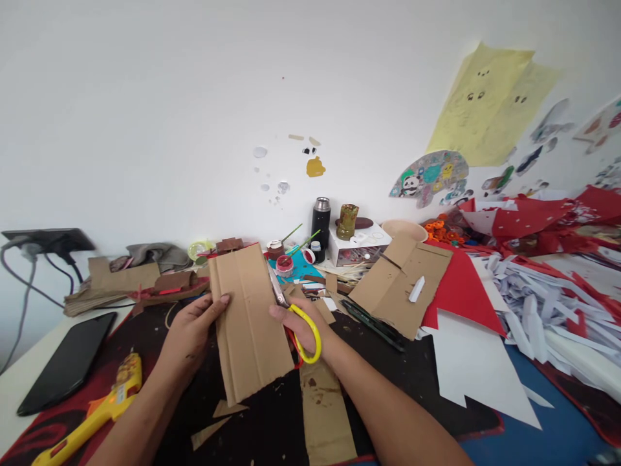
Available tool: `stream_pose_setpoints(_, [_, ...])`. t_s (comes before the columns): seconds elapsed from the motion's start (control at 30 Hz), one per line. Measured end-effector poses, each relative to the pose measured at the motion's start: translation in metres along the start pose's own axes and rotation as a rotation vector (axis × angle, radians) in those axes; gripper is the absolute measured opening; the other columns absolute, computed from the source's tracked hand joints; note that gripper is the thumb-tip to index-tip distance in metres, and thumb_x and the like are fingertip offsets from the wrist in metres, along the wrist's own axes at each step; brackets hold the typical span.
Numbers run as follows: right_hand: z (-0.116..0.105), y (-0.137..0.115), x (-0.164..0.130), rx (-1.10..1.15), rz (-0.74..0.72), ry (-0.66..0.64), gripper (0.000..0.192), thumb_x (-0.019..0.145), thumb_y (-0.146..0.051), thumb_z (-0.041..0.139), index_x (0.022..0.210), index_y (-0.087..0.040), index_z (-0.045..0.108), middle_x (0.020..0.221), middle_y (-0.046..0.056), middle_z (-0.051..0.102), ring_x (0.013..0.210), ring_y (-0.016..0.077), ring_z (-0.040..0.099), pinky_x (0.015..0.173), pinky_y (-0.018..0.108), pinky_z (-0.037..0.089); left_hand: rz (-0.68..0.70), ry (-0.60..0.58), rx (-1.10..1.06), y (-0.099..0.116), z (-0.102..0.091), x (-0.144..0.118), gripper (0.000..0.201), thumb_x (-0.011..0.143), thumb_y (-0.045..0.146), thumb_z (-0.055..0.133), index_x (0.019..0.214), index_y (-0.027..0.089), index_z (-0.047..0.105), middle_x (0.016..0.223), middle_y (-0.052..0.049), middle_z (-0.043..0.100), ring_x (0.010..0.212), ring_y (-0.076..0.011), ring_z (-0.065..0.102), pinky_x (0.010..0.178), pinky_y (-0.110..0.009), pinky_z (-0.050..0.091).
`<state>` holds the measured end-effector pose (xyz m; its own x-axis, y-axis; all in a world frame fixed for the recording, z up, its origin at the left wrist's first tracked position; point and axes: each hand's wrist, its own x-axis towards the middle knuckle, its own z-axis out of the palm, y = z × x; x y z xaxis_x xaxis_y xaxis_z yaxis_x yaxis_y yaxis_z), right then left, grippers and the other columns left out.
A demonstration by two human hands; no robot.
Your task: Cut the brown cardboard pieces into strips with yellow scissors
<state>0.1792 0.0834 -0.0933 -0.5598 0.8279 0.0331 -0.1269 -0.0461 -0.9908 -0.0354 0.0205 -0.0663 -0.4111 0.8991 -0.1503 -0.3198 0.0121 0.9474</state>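
My left hand (191, 327) grips the left edge of a tall brown cardboard sheet (247, 323), holding it up over the dark work mat (272, 421). My right hand (303, 323) holds yellow-handled scissors (295, 320) at the sheet's right edge, fingers through the loops and blades pointing up and away along that edge. Small cardboard offcuts (218, 421) lie on the mat below the sheet, and a longer cardboard strip (325, 414) lies under my right forearm.
A yellow glue gun (97, 414) and a black phone (68, 362) lie at the left. A larger folded cardboard piece (400, 285), red and white paper (466, 323), cut paper strips (543, 304), a black flask (321, 220) and paint pots crowd the back and right.
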Motion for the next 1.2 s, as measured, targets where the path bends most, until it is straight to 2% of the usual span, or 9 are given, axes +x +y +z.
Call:
stream_pose_setpoints(0.2, [-0.0031, -0.0029, 0.0013, -0.052, -0.054, 0.090, 0.053, 0.083, -0.065, 0.079, 0.069, -0.022, 0.053, 0.066, -0.004, 0.048, 0.066, 0.0158, 0.044, 0.062, 0.028, 0.036, -0.048, -0.067, 0.006, -0.0023, -0.0070, 0.0024, 0.054, 0.051, 0.061, 0.102, 0.081, 0.020, 0.084, 0.075, -0.008, 0.083, 0.062, -0.0236, 0.073, 0.062, -0.035, 0.061])
stream_pose_setpoints(0.3, [-0.0062, -0.0040, 0.0022, -0.021, -0.069, 0.146, 0.046, 0.086, -0.064, 0.077, 0.076, -0.021, 0.062, 0.070, -0.002, 0.057, 0.069, 0.0181, 0.051, 0.065, 0.029, 0.040, -0.071, -0.161, 0.061, -0.0009, -0.0087, 0.0003, 0.049, 0.053, 0.056, 0.104, 0.080, 0.019, 0.085, 0.070, -0.006, 0.079, 0.058, -0.0199, 0.068, 0.058, -0.031, 0.058])
stream_pose_setpoints(0.37, [-0.0071, -0.0045, 0.0022, 0.036, -0.069, 0.137, 0.044, 0.086, -0.063, 0.077, 0.082, -0.020, 0.066, 0.075, -0.001, 0.063, 0.073, 0.0198, 0.056, 0.069, 0.031, 0.044, -0.061, -0.204, 0.082, 0.0002, -0.0078, -0.0017, 0.046, 0.054, 0.053, 0.104, 0.077, 0.018, 0.085, 0.065, -0.005, 0.074, 0.053, -0.0164, 0.062, 0.052, -0.028, 0.053])
stream_pose_setpoints(0.53, [-0.0059, -0.0042, 0.0021, 0.114, -0.040, 0.105, 0.043, 0.085, -0.062, 0.078, 0.091, -0.020, 0.072, 0.088, 0.003, 0.073, 0.082, 0.0240, 0.065, 0.073, 0.033, 0.049, -0.034, -0.208, 0.075, -0.0005, -0.0041, -0.0028, 0.045, 0.054, 0.052, 0.105, 0.073, 0.017, 0.084, 0.063, -0.003, 0.071, 0.051, -0.0133, 0.057, 0.044, -0.023, 0.046])
stream_pose_setpoints(0.67, [-0.0046, -0.0026, 0.0029, 0.147, -0.037, 0.102, 0.045, 0.083, -0.064, 0.079, 0.093, -0.020, 0.073, 0.090, 0.003, 0.075, 0.086, 0.0267, 0.068, 0.077, 0.035, 0.053, -0.029, -0.206, 0.065, -0.0026, -0.0030, -0.0012, 0.044, 0.053, 0.051, 0.105, 0.071, 0.018, 0.083, 0.059, -0.001, 0.068, 0.048, -0.0117, 0.054, 0.042, -0.022, 0.043])
stream_pose_setpoints(0.87, [-0.0040, 0.0009, 0.0045, 0.074, -0.069, 0.177, 0.045, 0.084, -0.064, 0.077, 0.091, -0.020, 0.072, 0.086, 0.003, 0.073, 0.084, 0.0262, 0.067, 0.076, 0.035, 0.052, -0.051, -0.185, 0.077, -0.0054, -0.0037, -0.0018, 0.042, 0.059, 0.053, 0.102, 0.082, 0.021, 0.087, 0.075, -0.006, 0.081, 0.063, -0.0199, 0.070, 0.063, -0.031, 0.059])
stream_pose_setpoints(1.0, [-0.0052, 0.0039, 0.0076, 0.077, -0.077, 0.245, 0.042, 0.085, -0.061, 0.076, 0.082, -0.021, 0.068, 0.078, 0.002, 0.068, 0.076, 0.0226, 0.061, 0.067, 0.031, 0.048, -0.051, -0.250, 0.153, -0.0083, -0.0077, -0.0006, 0.049, 0.062, 0.062, 0.098, 0.089, 0.022, 0.089, 0.081, -0.009, 0.085, 0.071, -0.0272, 0.076, 0.064, -0.035, 0.060])
stream_pose_setpoints(1.2, [-0.0062, 0.0034, 0.0093, 0.073, -0.081, 0.270, 0.042, 0.084, -0.060, 0.076, 0.075, -0.021, 0.062, 0.071, 0.000, 0.063, 0.066, 0.0182, 0.056, 0.060, 0.029, 0.043, -0.131, -0.313, 0.255, -0.0077, -0.0043, -0.0022, 0.048, 0.067, 0.059, 0.096, 0.097, 0.022, 0.089, 0.100, -0.013, 0.088, 0.089, -0.0347, 0.080, 0.090, -0.049, 0.062])
